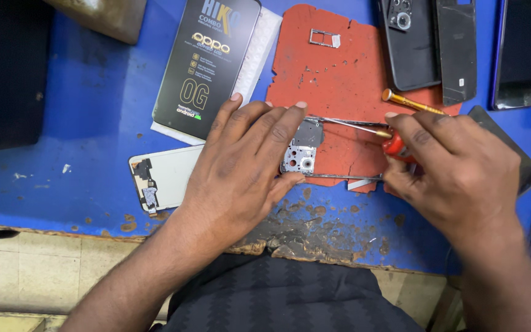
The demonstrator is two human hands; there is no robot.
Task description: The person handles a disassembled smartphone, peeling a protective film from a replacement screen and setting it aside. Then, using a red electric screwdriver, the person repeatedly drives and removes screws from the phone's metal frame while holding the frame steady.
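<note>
A person's left hand (247, 163) pressed flat over an opened phone frame (302, 150) on a torn red work mat (339, 74), fingers spread and pinning it down rather than gripping. The right hand (450, 166) was curled tight round a red-handled screwdriver (382, 132), its tip lying at the camera-module end of the frame. A slip of the blade could have gouged the exposed board, and any freed screw might have rolled off the mat onto the worn blue bench (81, 123). A SIM tray (325, 39) lay loose nearby.
</note>
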